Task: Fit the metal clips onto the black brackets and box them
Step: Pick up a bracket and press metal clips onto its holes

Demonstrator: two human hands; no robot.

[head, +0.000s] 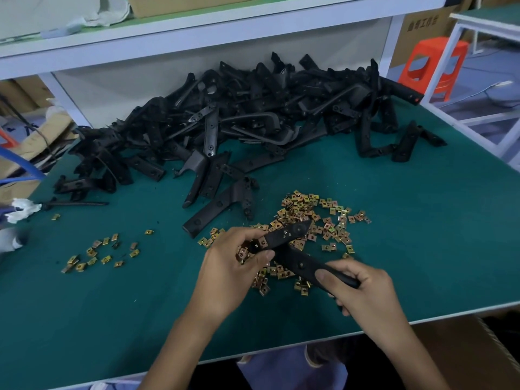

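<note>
1. Step in hand: fitting a clip, by my reading. One angled black bracket (302, 264) is held just above the bench (422, 220), over the near edge of the clip pile (306, 212), roughly at 6 o'clock from the bench's middle.
2. The right hand (363, 288) is closed round the bracket's long arm at its 4 o'clock end and acts as the steadying grip.
3. The left hand (236, 266) has its fingers curled on the bracket's corner at the 9 o'clock side, thumb pressed against it. A few brass-coloured clips show inside the curl of that hand; whether one is already seated on the bracket I cannot tell.
4. Supply: the bracket heap (253, 114) lies at 12 o'clock, well apart from the hands. A thinner scatter of loose clips (95, 254) sits at 8 o'clock.
5. Next move, as I judge it: line a clip's open side up with the bracket's edge at a hole and push it square until it sits, while the right hand resists the push. A tilted clip would likely jam or spring off.
6. Boxing is not yet begun for this piece. A cardboard carton (464, 347) shows below the bench edge at 5 o'clock; it may be the destination.
</note>
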